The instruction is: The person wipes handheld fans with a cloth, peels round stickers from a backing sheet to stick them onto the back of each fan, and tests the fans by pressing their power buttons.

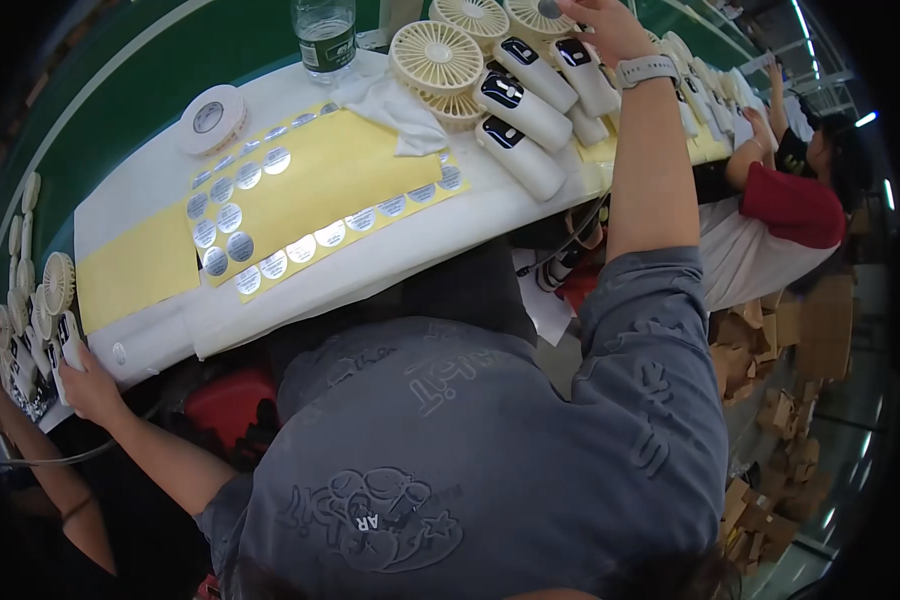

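At the far left, my left hand [92,388] is closed around the pale handle of a handheld fan [70,343], whose round head points up. My right hand [610,28] reaches to the top of the view, over the fans at the back. Its fingertips pinch a round grey sticker [550,8] against or just above the hub of a cream fan [532,20]; contact is hard to tell. Nearer me lie more cream fans [437,58] with white handles and black display panels. Yellow sheets [340,160] edged with round silver stickers [240,245] lie on the table between my hands.
A tape roll [210,118], a water bottle [326,40] and a white cloth [395,108] sit on the white-covered table [370,260]. Another person's arm [65,500] is at the left, beside more fans. Co-workers sit along the right, with cardboard boxes [820,320] behind.
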